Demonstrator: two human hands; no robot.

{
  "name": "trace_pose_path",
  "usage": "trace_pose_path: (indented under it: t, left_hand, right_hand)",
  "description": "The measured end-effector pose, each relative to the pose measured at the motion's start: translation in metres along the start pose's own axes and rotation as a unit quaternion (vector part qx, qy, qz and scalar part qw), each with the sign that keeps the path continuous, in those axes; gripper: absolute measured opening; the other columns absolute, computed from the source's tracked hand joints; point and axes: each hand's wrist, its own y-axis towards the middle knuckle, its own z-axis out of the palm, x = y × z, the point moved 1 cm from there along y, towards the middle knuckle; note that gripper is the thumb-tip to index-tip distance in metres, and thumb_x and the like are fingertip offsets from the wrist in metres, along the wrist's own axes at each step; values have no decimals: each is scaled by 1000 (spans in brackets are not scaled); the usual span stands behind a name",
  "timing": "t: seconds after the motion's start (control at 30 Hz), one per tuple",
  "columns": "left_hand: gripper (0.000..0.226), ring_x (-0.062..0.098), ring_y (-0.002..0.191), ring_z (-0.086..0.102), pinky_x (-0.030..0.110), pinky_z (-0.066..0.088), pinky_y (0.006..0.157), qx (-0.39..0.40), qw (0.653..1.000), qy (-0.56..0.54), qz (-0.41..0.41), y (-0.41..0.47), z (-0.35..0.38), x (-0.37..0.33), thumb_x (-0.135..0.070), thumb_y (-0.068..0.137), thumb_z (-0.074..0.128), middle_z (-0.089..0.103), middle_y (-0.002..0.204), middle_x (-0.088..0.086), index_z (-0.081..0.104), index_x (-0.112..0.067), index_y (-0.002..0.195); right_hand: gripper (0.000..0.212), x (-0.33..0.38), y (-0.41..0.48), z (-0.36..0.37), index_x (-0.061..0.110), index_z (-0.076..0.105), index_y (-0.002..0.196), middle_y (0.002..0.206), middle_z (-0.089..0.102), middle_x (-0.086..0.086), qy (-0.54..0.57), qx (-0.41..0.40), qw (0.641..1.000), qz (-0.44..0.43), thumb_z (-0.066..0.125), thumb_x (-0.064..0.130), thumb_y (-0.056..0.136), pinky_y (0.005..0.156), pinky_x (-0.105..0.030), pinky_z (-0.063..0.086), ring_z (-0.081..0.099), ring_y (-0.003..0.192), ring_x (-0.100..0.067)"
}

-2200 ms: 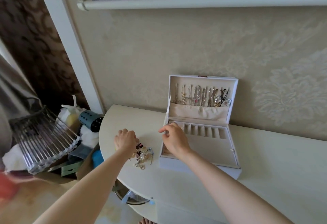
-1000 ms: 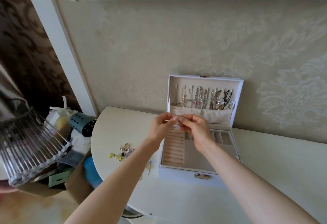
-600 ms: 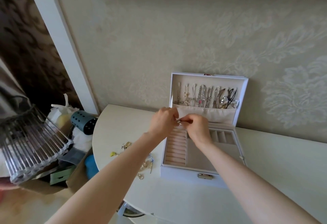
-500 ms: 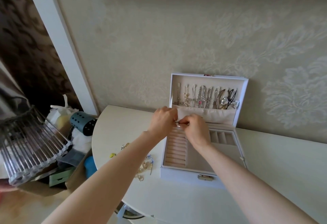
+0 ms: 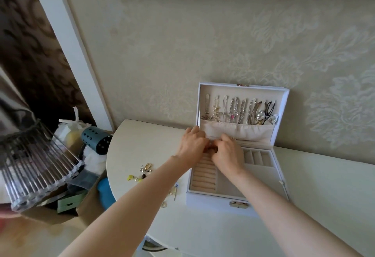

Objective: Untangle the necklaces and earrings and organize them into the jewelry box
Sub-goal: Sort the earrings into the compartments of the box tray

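Both hands met over the back-left corner of the open jewelry box [image 5: 215,201], just above its ridged ring rows [image 5: 204,177]. The left hand [image 5: 192,145] and the right hand [image 5: 229,155] had their fingers curled in, tips pinching a small piece [image 5: 211,149] between them. It was too tiny for me to tell earring from chain. More tangled bits lay in a loose pile [image 5: 145,172] on the table [image 5: 142,139], the left forearm passing over it. Necklaces [image 5: 235,108] hung in the lid. I'd have worried about a hard tug: a fine link could snap, or the piece could slip into the slots. That forearm might also sweep the pile off the table's rounded edge.
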Motion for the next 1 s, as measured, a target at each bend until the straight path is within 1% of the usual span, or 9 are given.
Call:
trace_pose_path:
  t: [0.07, 0.17, 0.3, 0.37, 0.43, 0.53, 0.6, 0.7, 1.0]
  left_hand:
    - [27, 19, 57, 56, 19, 37, 53, -22, 1000, 15, -2, -8, 4, 0, -25, 64, 45, 56, 56, -9, 69, -25, 53]
    - [23, 20, 74, 59, 25, 42, 61, -72, 996, -33, -27, -27, 0, 4, -31, 74, 53, 64, 83, -4, 75, -25, 79]
    - [14, 23, 82, 58, 33, 46, 70, -180, 943, -127, -249, -66, -18, 22, -13, 87, 54, 62, 96, 4, 62, -12, 99]
    - [12, 22, 86, 55, 31, 41, 75, -136, 914, -102, -368, -88, -23, 41, -17, 89, 58, 62, 97, 3, 58, -12, 99]
    - [23, 21, 95, 52, 33, 37, 82, -31, 894, -41, -445, -105, -23, 62, -33, 88, 58, 60, 102, 1, 55, -15, 103]
    - [38, 23, 107, 48, 37, 35, 93, 154, 855, 9, -496, -114, -23, 80, -46, 84, 61, 59, 111, 2, 55, -18, 108]
    - [41, 24, 112, 46, 40, 34, 97, 227, 838, 13, -496, -111, -17, 86, -49, 82, 62, 60, 113, 3, 57, -18, 108]
    - [37, 24, 114, 45, 38, 34, 94, 261, 833, 12, -487, -100, -10, 87, -46, 82, 63, 61, 113, 3, 61, -19, 106]
    - [19, 24, 98, 59, 28, 43, 72, 228, 845, -120, -468, -95, -7, 79, -28, 83, 69, 66, 102, 6, 64, -15, 95]
  right_hand:
    - [22, 2, -3, -2, 15, 71, 99, 103, 56, -9, -38, 11, 999, -9, 55, 21, 85, 78, -34, 40, 52, 101, -31]
    - [27, 4, -6, -6, 18, 69, 108, 105, 57, -7, -35, -7, 999, 6, 56, 19, 84, 83, -34, 41, 53, 102, -29]
    - [23, 23, -10, -13, 15, 68, 102, 97, 63, -5, 39, -86, 995, -29, 60, 13, 81, 74, -33, 48, 60, 90, -26]
    - [22, 37, -11, -15, 17, 66, 104, 98, 63, -2, 74, -74, 992, -68, 57, 13, 84, 72, -30, 47, 60, 91, -21]
    - [22, 48, -13, -13, 18, 65, 105, 101, 63, 1, 103, -39, 989, -96, 52, 13, 88, 71, -25, 45, 58, 93, -17]
    - [21, 55, -15, -10, 18, 66, 101, 101, 62, 4, 131, -11, 986, -105, 50, 12, 89, 70, -24, 43, 58, 92, -14]
    - [21, 56, -17, -9, 19, 67, 100, 100, 61, 6, 131, 1, 986, -103, 49, 13, 90, 63, -19, 36, 58, 90, -11]
    - [22, 54, -18, -8, 20, 67, 98, 98, 60, 8, 137, 16, 985, -105, 48, 12, 91, 56, -14, 27, 55, 86, -6]
    - [23, 50, -21, -5, 20, 68, 96, 98, 61, 8, 145, 51, 981, -117, 47, 12, 92, 64, -20, 32, 45, 74, -1]
